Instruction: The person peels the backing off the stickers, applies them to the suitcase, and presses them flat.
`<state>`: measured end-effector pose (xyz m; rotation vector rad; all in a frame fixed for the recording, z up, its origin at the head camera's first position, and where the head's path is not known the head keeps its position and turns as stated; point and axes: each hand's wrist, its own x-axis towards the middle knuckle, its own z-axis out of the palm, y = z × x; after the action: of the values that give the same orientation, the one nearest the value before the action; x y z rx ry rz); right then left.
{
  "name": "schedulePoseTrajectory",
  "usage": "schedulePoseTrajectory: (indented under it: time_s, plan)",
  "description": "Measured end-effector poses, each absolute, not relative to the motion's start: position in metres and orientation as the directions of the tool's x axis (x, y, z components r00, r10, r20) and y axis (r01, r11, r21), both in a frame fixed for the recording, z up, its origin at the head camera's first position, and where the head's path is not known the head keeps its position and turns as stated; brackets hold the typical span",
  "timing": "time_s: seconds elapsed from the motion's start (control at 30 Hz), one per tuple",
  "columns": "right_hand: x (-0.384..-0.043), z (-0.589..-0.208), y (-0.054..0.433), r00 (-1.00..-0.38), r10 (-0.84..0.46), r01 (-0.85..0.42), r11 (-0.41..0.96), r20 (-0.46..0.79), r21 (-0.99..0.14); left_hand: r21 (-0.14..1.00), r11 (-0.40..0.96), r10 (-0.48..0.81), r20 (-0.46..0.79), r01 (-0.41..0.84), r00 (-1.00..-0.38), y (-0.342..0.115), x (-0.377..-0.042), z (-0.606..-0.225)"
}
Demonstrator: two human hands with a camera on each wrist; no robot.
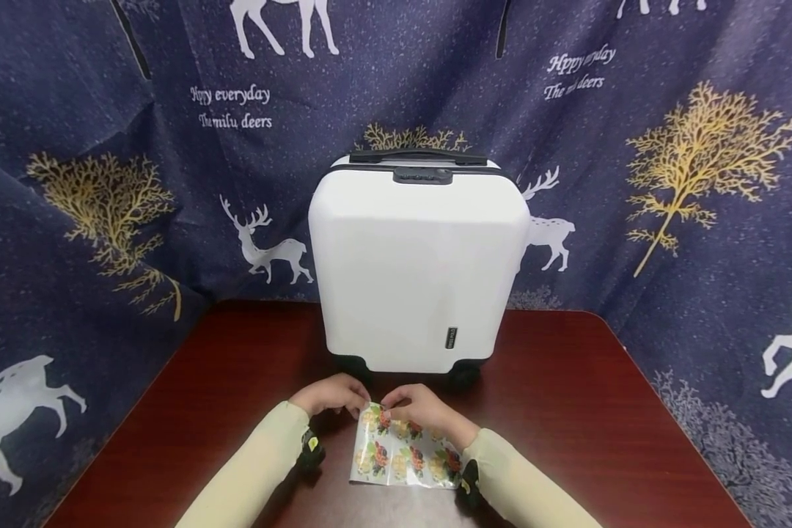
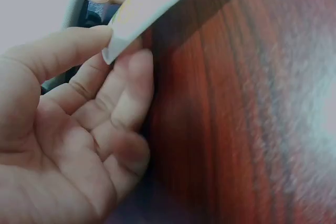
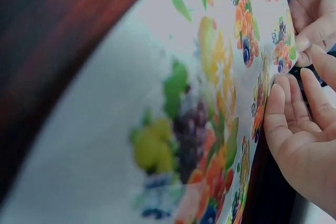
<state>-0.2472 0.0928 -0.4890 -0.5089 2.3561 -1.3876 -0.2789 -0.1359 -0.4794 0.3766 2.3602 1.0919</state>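
A glossy white sheet printed with repeated fruit clusters [image 1: 399,462] is held over the table in front of the suitcase, its far left corner lifted. My left hand [image 1: 335,394] pinches that corner between thumb and fingers; in the left wrist view the sheet's corner [image 2: 118,40] shows under the thumb tip. My right hand [image 1: 429,412] is at the sheet's far edge, close beside the left. In the right wrist view its fingers [image 3: 286,111] are loosely bent next to the printed sheet [image 3: 210,103], with thumb and index finger apart near the pinched corner.
A white suitcase [image 1: 419,279] with black wheels and a top handle stands upright just beyond my hands. Under everything is a dark red wooden table [image 1: 587,411]. A blue cloth with deer and golden trees [image 1: 237,183] hangs behind and at both sides.
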Motion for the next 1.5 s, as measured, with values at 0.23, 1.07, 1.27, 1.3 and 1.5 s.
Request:
schedulePoseTrajectory:
  time_s: [0.23, 1.07, 1.27, 1.3, 1.5]
  plan:
    - [-0.247, -0.489, 0.088, -0.884, -0.46, -0.151, 0.453, -0.086, -0.879, 0.864, 0.496, 0.472, -0.349, -0.084, -0.809, -0.138, -0.278, -0.487]
    - [-0.263, -0.498, 0.074, -0.882, -0.471, -0.253, 0.486, -0.007, -0.837, 0.909, 0.363, 0.478, -0.371, -0.206, -0.796, -0.143, -0.28, -0.493]
    - [-0.263, -0.497, 0.072, -0.878, -0.478, -0.276, 0.49, 0.01, -0.827, 0.917, 0.299, 0.502, -0.387, -0.264, -0.774, -0.146, -0.282, -0.494]
    - [-0.263, -0.496, 0.072, -0.878, -0.479, -0.279, 0.491, 0.011, -0.825, 0.917, 0.295, 0.506, -0.388, -0.268, -0.77, -0.146, -0.282, -0.494]
    - [-0.262, -0.495, 0.071, -0.877, -0.479, -0.3, 0.509, 0.024, -0.807, 0.918, 0.273, 0.526, -0.394, -0.289, -0.754, -0.146, -0.284, -0.494]
